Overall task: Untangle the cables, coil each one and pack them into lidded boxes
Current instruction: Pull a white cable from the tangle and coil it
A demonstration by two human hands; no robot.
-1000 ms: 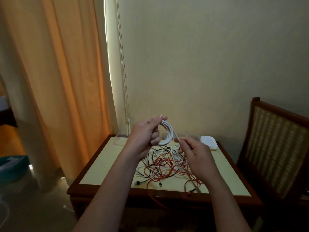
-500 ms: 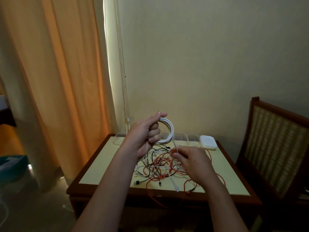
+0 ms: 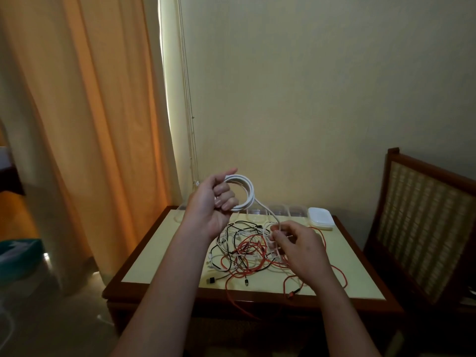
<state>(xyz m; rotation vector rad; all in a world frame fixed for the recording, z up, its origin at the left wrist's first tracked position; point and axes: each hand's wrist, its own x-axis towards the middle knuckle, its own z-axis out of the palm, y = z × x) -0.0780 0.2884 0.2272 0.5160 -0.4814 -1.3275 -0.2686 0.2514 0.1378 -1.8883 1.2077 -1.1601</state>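
the left hand [image 3: 211,204] curls round a part-wound white coil [image 3: 243,193] above the worktop [image 3: 164,253]; the right hand [image 3: 298,246] pinches its tail in the red, black and white tangle [image 3: 247,253] lying mid-worktop; by the look, one cable is half coiled, the rest knotted, nothing yet packed in the lidded box [image 3: 320,218] at the back

Two hands [image 3: 209,211] [image 3: 300,249], one white coil [image 3: 248,191], one cable tangle [image 3: 246,251], one table [image 3: 159,258], one chair [image 3: 425,228]

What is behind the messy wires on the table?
A row of clear boxes stands along the wall, with a white box at its right end. The left hand and its white coil hide part of the row.
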